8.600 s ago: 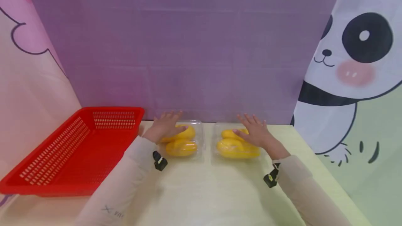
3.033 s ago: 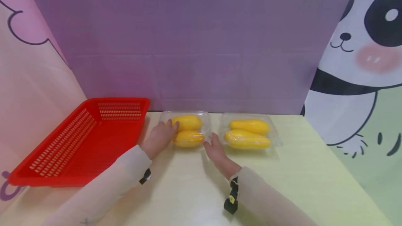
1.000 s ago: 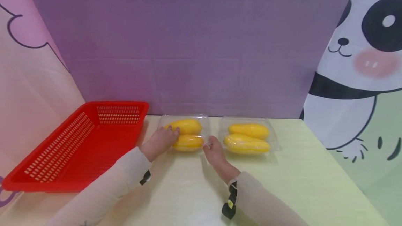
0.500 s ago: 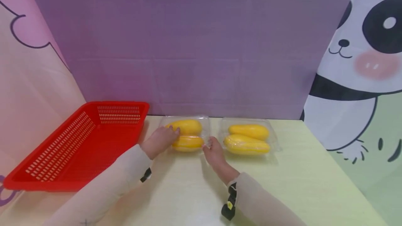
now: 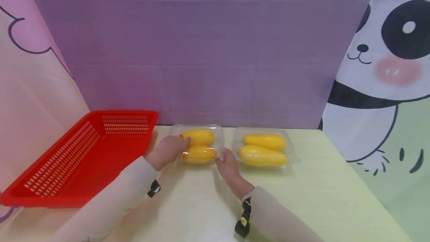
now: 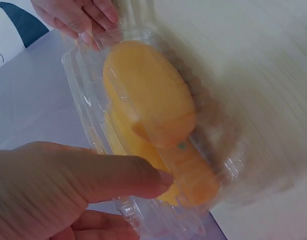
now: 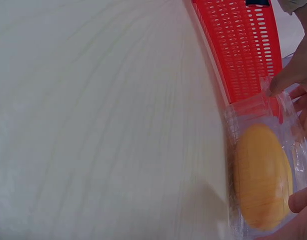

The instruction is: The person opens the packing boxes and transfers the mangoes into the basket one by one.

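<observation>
A clear plastic clamshell box (image 5: 218, 132) with two oblong yellow fruits (image 5: 199, 155) stands at the back of the table, left of centre. My left hand (image 5: 169, 151) grips the box's left side, its thumb lying across the clear lid in the left wrist view. At the near right corner, my right hand (image 5: 229, 166) pinches the box's edge. Through the plastic, the left wrist view shows a large orange-yellow fruit (image 6: 148, 90) with another beneath. The far fingers of both hands are partly hidden. I cannot tell whether the box touches the table.
A second clear box (image 5: 290, 143) with two yellow fruits (image 5: 262, 155) stands just to the right. On the left is a red slatted basket (image 5: 100, 167) close to my left forearm. A purple wall (image 5: 208, 62) closes off the table's back edge.
Earlier my hands were spread over the two boxes, one on each. Both then moved to the left box and took hold of its sides. In the last second they have hardly moved.
</observation>
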A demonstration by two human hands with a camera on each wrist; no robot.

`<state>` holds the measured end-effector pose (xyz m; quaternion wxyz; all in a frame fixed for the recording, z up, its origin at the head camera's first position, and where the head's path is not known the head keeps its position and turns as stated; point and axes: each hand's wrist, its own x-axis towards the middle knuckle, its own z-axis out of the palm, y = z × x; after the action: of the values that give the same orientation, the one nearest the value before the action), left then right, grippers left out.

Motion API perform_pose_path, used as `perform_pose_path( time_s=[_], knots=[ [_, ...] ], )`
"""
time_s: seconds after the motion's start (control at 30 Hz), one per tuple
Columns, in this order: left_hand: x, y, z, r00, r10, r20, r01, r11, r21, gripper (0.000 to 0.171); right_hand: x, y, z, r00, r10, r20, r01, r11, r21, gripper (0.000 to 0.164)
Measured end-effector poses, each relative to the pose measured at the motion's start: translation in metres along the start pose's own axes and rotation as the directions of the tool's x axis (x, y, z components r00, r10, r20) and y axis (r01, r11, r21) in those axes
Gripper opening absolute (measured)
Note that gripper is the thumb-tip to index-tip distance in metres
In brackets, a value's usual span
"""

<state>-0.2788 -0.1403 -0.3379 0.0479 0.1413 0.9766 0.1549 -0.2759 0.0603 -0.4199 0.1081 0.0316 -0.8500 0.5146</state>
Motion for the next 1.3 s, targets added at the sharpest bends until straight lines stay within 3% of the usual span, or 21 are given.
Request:
perform_pose_path(
  time_s=[0.07, 0.17, 0.27, 0.4, 0.47, 0.6, 0.8, 0.93, 1.07, 1.2, 1.3],
  knots=[
    [0.000, 0.000, 0.001, 1.000, -0.028, -0.008, 0.028, 0.999, -0.035, 0.041, -0.001, 0.000, 0.000, 1.000, 0.001, -0.002, -0.001, 1.000, 0.003, 0.015],
    [-0.001, 0.001, 0.002, 0.999, 0.053, -0.013, -0.051, 0.990, 0.130, 0.042, -0.001, 0.001, 0.000, 1.000, 0.005, -0.003, -0.005, 1.000, 0.001, 0.015],
    [-0.002, 0.005, 0.003, 0.994, 0.109, -0.010, -0.102, 0.954, 0.282, 0.046, -0.001, 0.003, 0.001, 1.000, 0.011, 0.006, -0.011, 1.000, -0.012, 0.017],
    [0.002, 0.010, 0.002, 0.993, 0.120, -0.007, -0.110, 0.930, 0.350, 0.035, -0.002, 0.003, 0.002, 1.000, 0.016, 0.019, -0.016, 1.000, -0.021, 0.023],
    [0.004, 0.013, 0.002, 0.992, 0.127, 0.003, -0.120, 0.926, 0.357, 0.036, -0.003, 0.003, 0.002, 1.000, 0.021, 0.023, -0.020, 1.000, -0.021, 0.024],
    [0.006, 0.018, 0.003, 0.994, 0.107, 0.032, -0.112, 0.943, 0.312, 0.050, -0.005, 0.002, 0.002, 0.999, 0.032, 0.036, -0.031, 0.999, -0.020, 0.028],
    [0.001, 0.034, 0.005, 0.987, 0.159, 0.013, -0.153, 0.928, 0.339, 0.063, -0.009, 0.003, 0.002, 0.998, 0.046, 0.042, -0.046, 0.999, 0.005, 0.034],
    [0.004, 0.041, 0.007, 0.985, 0.173, 0.022, -0.171, 0.931, 0.322, 0.068, -0.009, 0.003, 0.002, 0.999, 0.041, 0.036, -0.041, 0.999, 0.018, 0.030],
    [0.008, 0.050, 0.009, 0.983, 0.175, 0.053, -0.183, 0.940, 0.288, 0.068, -0.008, 0.002, 0.001, 0.998, 0.052, 0.037, -0.053, 0.998, 0.025, 0.039],
    [0.015, 0.055, 0.015, 0.973, 0.232, 0.016, -0.223, 0.916, 0.335, 0.060, -0.005, 0.000, -0.001, 0.997, 0.063, 0.042, -0.064, 0.998, 0.020, 0.050],
    [0.020, 0.057, 0.022, 0.950, 0.309, -0.044, -0.270, 0.882, 0.386, 0.053, -0.004, -0.003, -0.003, 0.997, 0.064, 0.044, -0.065, 0.998, 0.016, 0.050]
  ],
)
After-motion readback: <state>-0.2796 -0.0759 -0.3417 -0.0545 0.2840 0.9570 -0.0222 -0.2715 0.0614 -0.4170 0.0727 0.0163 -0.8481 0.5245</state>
